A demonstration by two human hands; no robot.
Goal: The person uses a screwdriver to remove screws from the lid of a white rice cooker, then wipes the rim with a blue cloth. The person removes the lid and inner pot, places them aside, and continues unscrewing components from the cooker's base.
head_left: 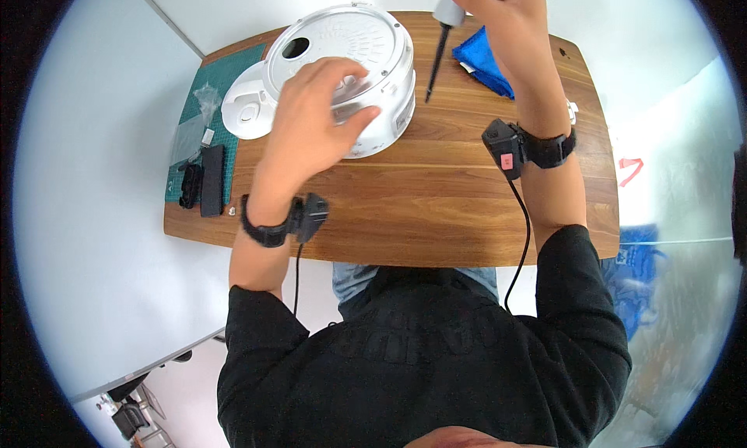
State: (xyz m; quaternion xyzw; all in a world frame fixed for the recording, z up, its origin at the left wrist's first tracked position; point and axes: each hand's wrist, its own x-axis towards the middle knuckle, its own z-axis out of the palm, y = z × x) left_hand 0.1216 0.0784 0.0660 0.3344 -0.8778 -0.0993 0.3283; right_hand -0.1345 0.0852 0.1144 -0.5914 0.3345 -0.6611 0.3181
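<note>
A round white appliance (362,39) stands at the far left-middle of the table, with a ribbed disc on top, a dark oval hole in it and a rounded white part jutting out to the left. Over its near edge reaches my left hand (311,121), thumb and fingers curved and apart, with nothing visible between them. Contact with the appliance cannot be made out. To the right, my right hand (513,16) is raised and closed around the grey handle of a screwdriver (440,51). The dark shaft points down, its tip right of the appliance and apart from it.
A folded blue cloth (484,63) lies at the far right of the wooden table (436,207). On the left, a green cutting mat (233,70) bears a clear plastic bag (187,140) and a long black case (212,179). Nearby sits a small metal piece (232,211). Cables hang from both wrist straps.
</note>
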